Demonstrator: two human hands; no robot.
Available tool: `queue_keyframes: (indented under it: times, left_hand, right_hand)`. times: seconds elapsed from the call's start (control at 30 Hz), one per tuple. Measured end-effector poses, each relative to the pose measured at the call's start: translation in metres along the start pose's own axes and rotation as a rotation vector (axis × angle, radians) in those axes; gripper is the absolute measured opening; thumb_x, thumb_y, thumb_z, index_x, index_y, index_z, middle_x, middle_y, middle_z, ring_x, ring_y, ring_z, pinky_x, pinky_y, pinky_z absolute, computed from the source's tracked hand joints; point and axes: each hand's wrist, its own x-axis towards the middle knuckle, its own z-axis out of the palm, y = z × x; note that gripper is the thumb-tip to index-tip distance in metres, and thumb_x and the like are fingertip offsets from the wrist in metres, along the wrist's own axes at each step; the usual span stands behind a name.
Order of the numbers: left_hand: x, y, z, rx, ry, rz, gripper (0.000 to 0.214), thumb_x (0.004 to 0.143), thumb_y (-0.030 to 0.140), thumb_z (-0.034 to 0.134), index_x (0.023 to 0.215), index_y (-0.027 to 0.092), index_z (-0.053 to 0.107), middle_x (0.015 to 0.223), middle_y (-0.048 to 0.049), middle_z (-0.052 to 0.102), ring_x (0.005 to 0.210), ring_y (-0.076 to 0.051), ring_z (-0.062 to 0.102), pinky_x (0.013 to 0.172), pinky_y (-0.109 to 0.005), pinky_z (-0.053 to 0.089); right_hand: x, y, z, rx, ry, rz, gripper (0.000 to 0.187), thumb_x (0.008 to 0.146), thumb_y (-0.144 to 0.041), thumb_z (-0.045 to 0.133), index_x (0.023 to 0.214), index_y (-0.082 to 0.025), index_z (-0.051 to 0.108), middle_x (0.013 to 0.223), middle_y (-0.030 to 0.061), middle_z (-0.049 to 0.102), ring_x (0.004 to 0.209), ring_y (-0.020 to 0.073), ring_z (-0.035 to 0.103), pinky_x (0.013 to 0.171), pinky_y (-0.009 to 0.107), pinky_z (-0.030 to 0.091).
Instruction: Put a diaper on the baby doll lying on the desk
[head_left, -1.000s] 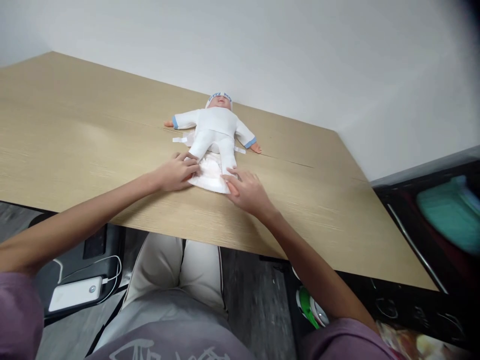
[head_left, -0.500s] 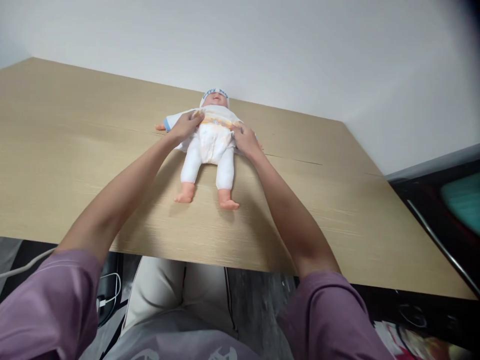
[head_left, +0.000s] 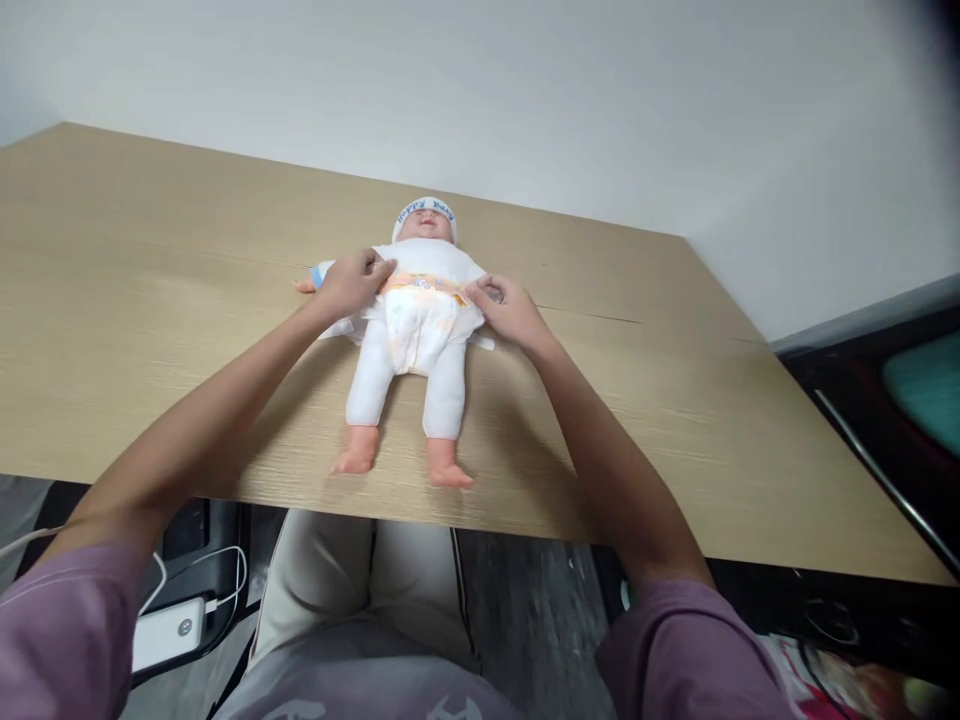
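Note:
A baby doll (head_left: 436, 254) lies on its back on the table, its feet pointing toward me. It wears a white headband (head_left: 424, 209) with blue lettering, a white top and a white diaper (head_left: 416, 325) with an orange patterned waistband. My left hand (head_left: 358, 282) is closed in a pinch at the diaper's waist edge on the left. On the opposite side, my right hand (head_left: 508, 303) pinches the other end of the waistband. Pale flaps stick out beneath both hips. Most of the doll's arm on the right is hidden behind my hand.
The wood-grain table (head_left: 187, 370) meets a pale wall (head_left: 480, 100) at the back. A white power bank (head_left: 169, 635) with a cable rests on a black seat below the table's front left. A dark object with a teal panel (head_left: 926, 395) stands at the right edge.
The doll has slid toward me, its feet now closer to the table's front edge. Both hands have stayed at its waist and moved slightly apart. The power bank has come into view.

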Motion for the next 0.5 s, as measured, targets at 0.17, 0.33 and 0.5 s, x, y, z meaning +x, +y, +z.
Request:
queue_keyframes:
  times: [0.17, 0.33, 0.5]
  left_hand:
    - [-0.008, 0.033, 0.008, 0.262, 0.264, 0.317, 0.020, 0.109, 0.040, 0.062, 0.119, 0.024, 0.068, 0.136, -0.0170, 0.070, 0.135, -0.041, 0.059, 0.121, -0.059, 0.044]
    - [-0.023, 0.064, 0.042, 0.308, 0.006, 0.569, 0.036, 0.110, 0.050, 0.060, 0.128, 0.022, 0.074, 0.147, -0.0165, 0.071, 0.142, -0.040, 0.058, 0.123, -0.059, 0.043]
    - [-0.024, 0.066, 0.060, 0.411, -0.088, 0.538, 0.055, 0.101, 0.062, 0.072, 0.136, 0.020, 0.077, 0.153, -0.0178, 0.070, 0.148, -0.047, 0.053, 0.123, -0.064, 0.040]
  right_hand:
    - [-0.044, 0.010, -0.005, -0.309, 0.222, -0.096, 0.024, 0.105, -0.045, 0.066, 0.115, -0.024, 0.071, 0.100, 0.0069, 0.076, 0.082, 0.0243, 0.066, 0.088, 0.042, 0.056]
    - [-0.078, 0.027, 0.006, -0.465, 0.210, -0.070, 0.023, 0.104, -0.047, 0.066, 0.107, -0.025, 0.065, 0.111, 0.0128, 0.075, 0.100, 0.0313, 0.069, 0.098, 0.047, 0.057]
    - [-0.074, 0.027, 0.011, -0.483, 0.143, 0.144, 0.031, 0.104, -0.055, 0.070, 0.099, -0.026, 0.061, 0.100, 0.0093, 0.075, 0.092, 0.0298, 0.069, 0.089, 0.043, 0.056]
